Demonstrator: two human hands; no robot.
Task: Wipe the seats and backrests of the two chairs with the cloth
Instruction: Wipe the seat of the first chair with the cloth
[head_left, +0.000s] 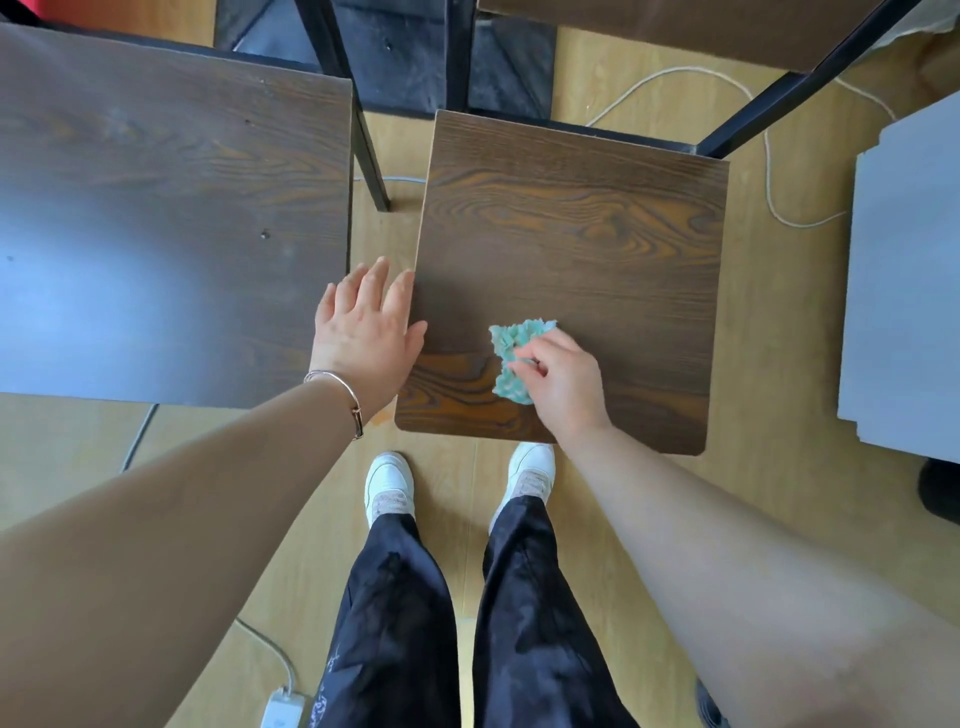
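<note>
Right hand (563, 382) tight around teal cloth (515, 336)

The person is wearing a thin, rose-gold coloured bangle (357, 418) with a small clasp on the wrist just behind the left hand (363, 332), and both forearms are showing bare as far as the view reaches. Loose, dark trousers (400, 613) with a slight sheen are covering both legs, and the left leg is carrying a pale, thin-lined pattern (324, 691) low in the view. White shoes (388, 473) are peeking out beneath the hems, with lacy greyish socks (392, 501) showing at the ankles.
</note>
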